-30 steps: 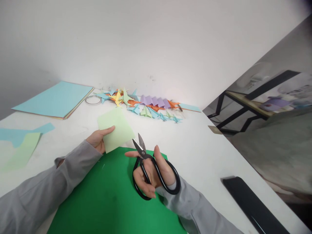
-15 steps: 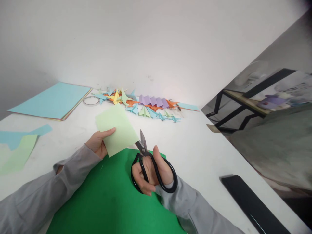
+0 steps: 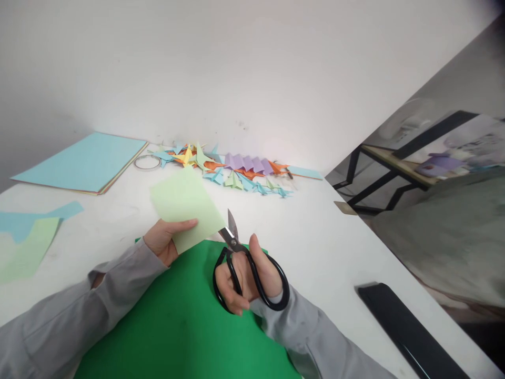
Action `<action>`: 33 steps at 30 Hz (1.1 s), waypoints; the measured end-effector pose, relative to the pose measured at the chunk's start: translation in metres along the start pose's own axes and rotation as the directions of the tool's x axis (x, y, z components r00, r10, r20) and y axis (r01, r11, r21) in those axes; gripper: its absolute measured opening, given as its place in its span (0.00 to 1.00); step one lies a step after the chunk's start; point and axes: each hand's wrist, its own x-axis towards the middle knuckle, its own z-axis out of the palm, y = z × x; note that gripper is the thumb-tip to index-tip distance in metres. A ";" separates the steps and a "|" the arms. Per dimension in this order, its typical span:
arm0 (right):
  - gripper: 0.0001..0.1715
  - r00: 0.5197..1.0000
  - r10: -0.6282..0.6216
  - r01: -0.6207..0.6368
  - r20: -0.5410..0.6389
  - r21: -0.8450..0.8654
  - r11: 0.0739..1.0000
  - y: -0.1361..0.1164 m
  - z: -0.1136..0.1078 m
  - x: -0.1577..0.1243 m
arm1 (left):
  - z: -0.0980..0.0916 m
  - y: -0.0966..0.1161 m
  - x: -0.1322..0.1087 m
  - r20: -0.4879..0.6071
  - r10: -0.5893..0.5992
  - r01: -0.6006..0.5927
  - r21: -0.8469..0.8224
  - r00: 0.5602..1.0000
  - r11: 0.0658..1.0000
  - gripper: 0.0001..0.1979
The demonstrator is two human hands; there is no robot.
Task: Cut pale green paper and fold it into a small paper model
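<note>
My left hand (image 3: 163,239) pinches a pale green sheet of paper (image 3: 189,202) near its lower left side, thumb on top and fingers underneath. Black-handled scissors (image 3: 233,243) are in my right hand (image 3: 250,276), with its fingers through the loops. Their blades are spread, and the lower one meets the paper's right corner, partly hidden by it. Under both hands a green sheet (image 3: 185,321) covers the near part of the white table (image 3: 315,237).
Blue paper sheets (image 3: 84,160) lie stacked at the back left beside a tape ring (image 3: 147,162). Folded paper pieces (image 3: 248,165) line the wall. Blue and green scraps (image 3: 33,247) rest at the left, and a long black object (image 3: 410,331) at the right.
My left thumb has slid a little to the right across the pale green paper, whose left edge has shifted slightly left. The scissors stay nearly in place with blades spread.
</note>
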 end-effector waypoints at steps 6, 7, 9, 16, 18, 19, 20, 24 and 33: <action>0.63 0.999 0.002 -0.001 -0.032 0.016 1.000 -0.001 -0.001 -0.002 | -0.002 -0.001 0.001 0.058 0.097 -0.098 0.010 0.994 0.995 0.26; 0.63 0.999 0.007 -0.006 -0.034 0.025 1.000 0.000 -0.002 -0.002 | -0.003 -0.002 0.001 0.064 0.120 -0.121 0.011 0.991 0.993 0.26; 0.64 0.999 0.029 -0.027 -0.044 0.047 0.999 -0.001 -0.004 -0.003 | -0.004 -0.001 0.001 0.070 0.138 -0.139 0.011 0.988 0.990 0.27; 0.63 0.987 0.107 -0.102 -0.123 0.042 0.994 -0.001 -0.006 -0.006 | -0.005 0.000 0.000 0.056 0.123 -0.124 0.026 0.991 0.992 0.27; 0.58 0.985 0.071 -0.070 -0.155 0.013 0.997 0.000 -0.005 -0.006 | -0.006 0.001 0.000 0.095 0.140 -0.143 0.026 0.986 0.989 0.26; 0.53 0.983 0.026 -0.026 -0.184 0.003 1.000 0.000 -0.005 -0.005 | -0.007 0.001 0.000 0.121 0.142 -0.146 0.028 0.983 0.989 0.25; 0.47 0.975 -0.035 0.035 -0.218 -0.003 0.999 0.001 -0.004 -0.005 | -0.008 0.001 0.000 0.142 0.139 -0.144 0.030 0.980 0.989 0.25; 0.34 0.961 -0.167 0.173 -0.222 0.007 0.985 0.002 -0.002 -0.004 | -0.008 0.001 0.002 0.161 0.127 -0.135 0.035 0.979 0.990 0.24; 0.32 0.974 -0.216 0.224 -0.064 0.185 0.957 0.001 0.006 -0.004 | -0.011 0.001 0.004 0.155 0.164 -0.173 0.046 0.974 0.984 0.27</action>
